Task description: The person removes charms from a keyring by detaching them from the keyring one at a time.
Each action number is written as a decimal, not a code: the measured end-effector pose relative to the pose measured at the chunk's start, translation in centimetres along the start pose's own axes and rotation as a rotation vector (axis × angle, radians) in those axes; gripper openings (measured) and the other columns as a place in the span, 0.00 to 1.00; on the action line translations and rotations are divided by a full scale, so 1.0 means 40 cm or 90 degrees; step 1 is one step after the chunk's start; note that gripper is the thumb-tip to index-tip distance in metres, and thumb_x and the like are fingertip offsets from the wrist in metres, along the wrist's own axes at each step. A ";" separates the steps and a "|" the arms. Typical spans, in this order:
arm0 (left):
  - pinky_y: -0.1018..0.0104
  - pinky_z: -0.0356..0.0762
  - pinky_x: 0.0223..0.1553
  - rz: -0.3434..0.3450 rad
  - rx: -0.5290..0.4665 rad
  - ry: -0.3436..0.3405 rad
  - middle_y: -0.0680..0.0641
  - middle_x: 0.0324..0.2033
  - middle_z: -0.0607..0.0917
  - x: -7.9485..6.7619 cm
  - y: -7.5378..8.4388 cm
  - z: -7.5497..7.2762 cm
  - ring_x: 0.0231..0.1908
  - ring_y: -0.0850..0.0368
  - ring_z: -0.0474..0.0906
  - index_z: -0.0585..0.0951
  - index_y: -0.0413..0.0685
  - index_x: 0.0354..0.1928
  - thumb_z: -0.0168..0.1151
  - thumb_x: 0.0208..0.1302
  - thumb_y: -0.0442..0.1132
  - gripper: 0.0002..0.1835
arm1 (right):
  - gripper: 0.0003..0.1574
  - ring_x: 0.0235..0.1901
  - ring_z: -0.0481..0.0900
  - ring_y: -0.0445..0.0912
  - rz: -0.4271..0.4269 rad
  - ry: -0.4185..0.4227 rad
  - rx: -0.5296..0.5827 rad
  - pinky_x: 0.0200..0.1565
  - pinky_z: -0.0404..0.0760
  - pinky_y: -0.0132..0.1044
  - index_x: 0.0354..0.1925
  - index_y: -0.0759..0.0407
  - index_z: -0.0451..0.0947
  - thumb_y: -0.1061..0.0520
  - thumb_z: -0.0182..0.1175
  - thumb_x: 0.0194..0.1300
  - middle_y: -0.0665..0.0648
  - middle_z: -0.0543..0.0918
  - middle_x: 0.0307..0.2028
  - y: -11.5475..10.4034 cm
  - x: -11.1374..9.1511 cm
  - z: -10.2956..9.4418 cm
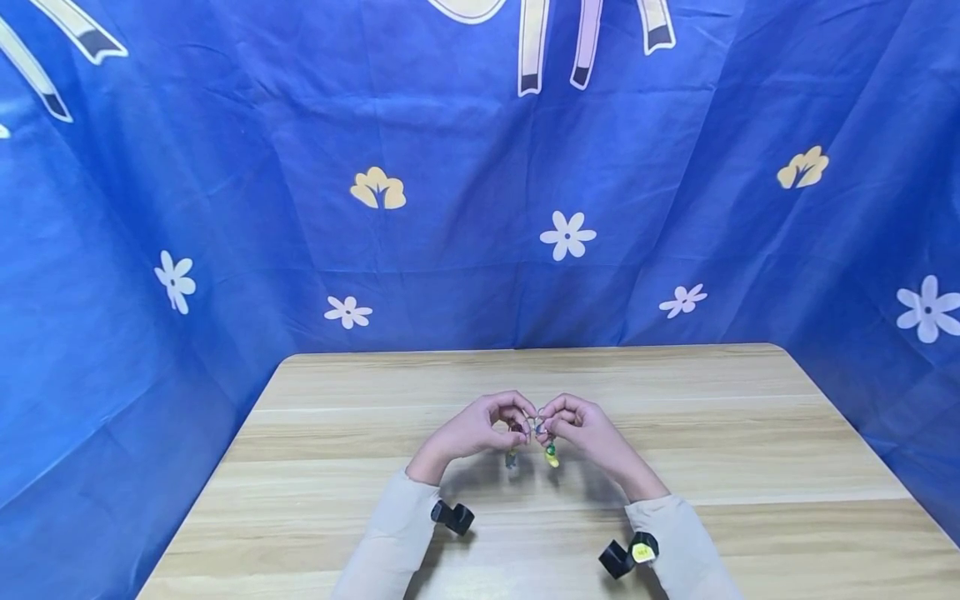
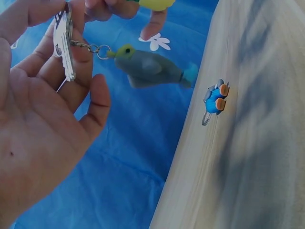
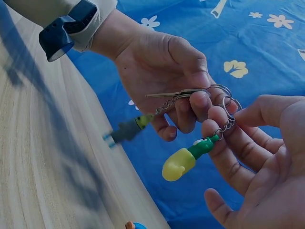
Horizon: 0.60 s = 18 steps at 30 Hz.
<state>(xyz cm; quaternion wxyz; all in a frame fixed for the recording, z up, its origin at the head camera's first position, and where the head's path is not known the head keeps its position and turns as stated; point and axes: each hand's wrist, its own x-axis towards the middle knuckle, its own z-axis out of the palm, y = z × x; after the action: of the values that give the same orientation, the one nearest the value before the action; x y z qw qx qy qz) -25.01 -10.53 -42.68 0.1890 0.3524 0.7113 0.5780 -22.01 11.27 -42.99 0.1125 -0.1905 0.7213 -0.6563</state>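
My left hand (image 1: 476, 427) holds a bunch of metal keys (image 2: 66, 43) by thumb and fingers. From it, on a short chain, hangs a grey figure (image 2: 150, 67) with a yellow-green head and light blue end. Close beside it, my right hand (image 3: 259, 148) pinches a metal key ring (image 3: 230, 109) between thumb and fingers. A green and yellow figure keychain (image 3: 183, 160) dangles from that ring. The rings of both hands overlap in the right wrist view; whether they are linked I cannot tell. Both hands are raised above the table.
A small blue figure keychain (image 2: 217, 99) with orange feet lies on the wooden table (image 1: 360, 433). Blue patterned cloth (image 1: 465, 242) hangs behind and at the sides of the table. Black devices (image 1: 453, 517) are strapped to both wrists.
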 end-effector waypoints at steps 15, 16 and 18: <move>0.69 0.80 0.41 -0.022 -0.013 -0.011 0.30 0.38 0.83 0.000 -0.001 -0.004 0.37 0.61 0.83 0.74 0.29 0.51 0.59 0.62 0.32 0.18 | 0.15 0.35 0.84 0.39 0.004 -0.008 0.008 0.48 0.81 0.39 0.46 0.74 0.70 0.62 0.53 0.67 0.47 0.85 0.31 0.004 0.000 -0.010; 0.69 0.80 0.41 -0.026 -0.012 -0.009 0.32 0.38 0.84 0.000 0.000 -0.004 0.37 0.62 0.83 0.75 0.29 0.51 0.59 0.62 0.33 0.17 | 0.15 0.35 0.84 0.39 0.002 -0.010 0.008 0.48 0.81 0.39 0.46 0.74 0.70 0.62 0.53 0.67 0.47 0.85 0.31 0.004 0.000 -0.010; 0.69 0.81 0.41 -0.031 -0.010 -0.005 0.37 0.36 0.85 0.000 0.001 -0.004 0.37 0.61 0.83 0.75 0.30 0.49 0.60 0.62 0.33 0.16 | 0.15 0.35 0.84 0.39 0.000 -0.014 0.011 0.48 0.81 0.38 0.46 0.74 0.70 0.62 0.53 0.67 0.47 0.85 0.31 0.002 -0.001 -0.010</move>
<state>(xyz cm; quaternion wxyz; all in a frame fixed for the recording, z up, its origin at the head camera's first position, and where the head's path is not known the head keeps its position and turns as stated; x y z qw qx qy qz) -25.11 -10.63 -42.62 0.2083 0.3356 0.7143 0.5777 -22.15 11.64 -43.05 0.1220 -0.1971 0.7143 -0.6603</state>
